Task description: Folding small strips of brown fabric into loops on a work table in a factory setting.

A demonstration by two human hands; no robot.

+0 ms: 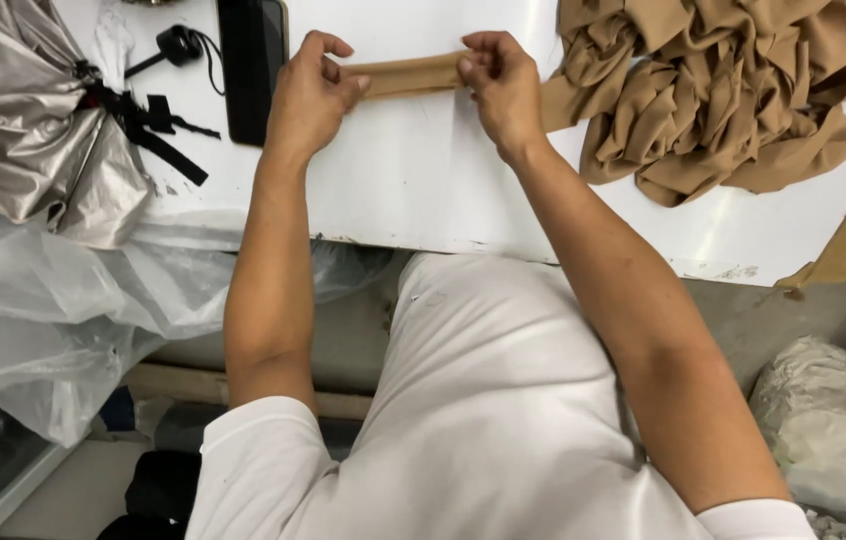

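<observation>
Pinching one end of a tan fabric strip (411, 74), the left hand (310, 95) sits at the far side of the white table (413, 180), its thumb and fingers closed on the cloth. The right hand (503, 85) grips the strip's other end just to the right, fingers curled over it, so the band runs flat and taut between the two hands, just above the tabletop (whether it touches the surface cannot be told). Past the right hand the tan cloth appears to run on toward the heap.

To the right of the right hand lies a rumpled heap of tan fabric (723, 90), the same colour as the strip, spread over the far right part of the table. Just left of the left hand lies a dark flat phone (251, 65), and further left a small black clip with a cord (178, 45). At the far left a shiny silver-grey bag (23, 120) with black straps (148, 130) rests on the table's edge, above crumpled clear plastic sheeting (63, 300) that hangs down on the near left. On the floor at the near right sits a pale stuffed sack (833, 420). Both forearms are bare, coming from white short sleeves.
</observation>
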